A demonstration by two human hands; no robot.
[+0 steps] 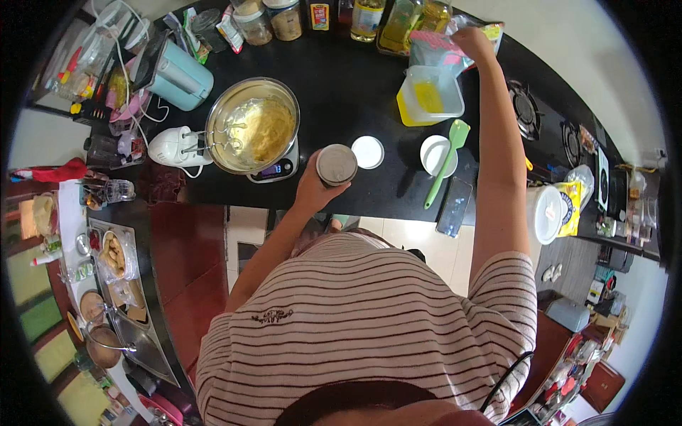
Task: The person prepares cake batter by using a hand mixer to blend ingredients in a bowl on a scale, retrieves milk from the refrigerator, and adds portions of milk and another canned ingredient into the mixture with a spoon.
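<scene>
My left hand (314, 187) is closed around a round container (337, 165) above the counter's near edge. My right hand (471, 41) reaches to the far right, at the plastic bags (437, 53) by the oil bottles; whether it grips one is unclear. A metal mixing bowl (253, 126) with pale yellow batter stands tilted on a digital kitchen scale (277, 169). The beaters of a white hand mixer (178, 147) reach into the bowl. Right of the container lies a white round lid (367, 152). A green spatula (446, 168) rests across a small white bowl (432, 152).
A clear plastic tub (453, 98) on a yellow one stands near my right forearm. A phone (454, 207) lies at the counter's front edge. Jars (286, 21) and oil bottles (367, 18) line the back. A gas burner (525, 109) and a lidded white tub (546, 213) are on the right.
</scene>
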